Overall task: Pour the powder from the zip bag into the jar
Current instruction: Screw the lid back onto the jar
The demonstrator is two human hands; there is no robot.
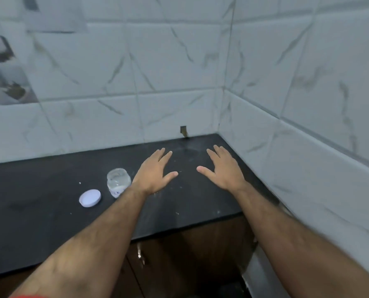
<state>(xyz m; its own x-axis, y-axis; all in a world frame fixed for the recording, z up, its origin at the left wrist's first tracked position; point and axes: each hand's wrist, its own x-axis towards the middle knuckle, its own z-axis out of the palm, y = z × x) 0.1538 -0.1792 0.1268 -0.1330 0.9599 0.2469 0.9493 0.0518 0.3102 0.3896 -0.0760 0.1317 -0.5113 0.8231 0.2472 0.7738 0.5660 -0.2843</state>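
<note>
A small clear glass jar [118, 182] stands upright and uncapped on the black countertop [39, 203], with a little white powder at its bottom. Its white lid [90, 198] lies flat on the counter to the jar's left. My left hand [155, 172] is stretched out palm down with straight fingers just right of the jar, holding nothing. My right hand [222, 168] is also spread flat, palm down, further right and apart from the jar. No zip bag is in view.
White marble-pattern tiled walls [157, 72] close the counter at the back and on the right, forming a corner. Specks of white powder dot the countertop. Below the counter's front edge are brown wooden cabinet doors [190, 254].
</note>
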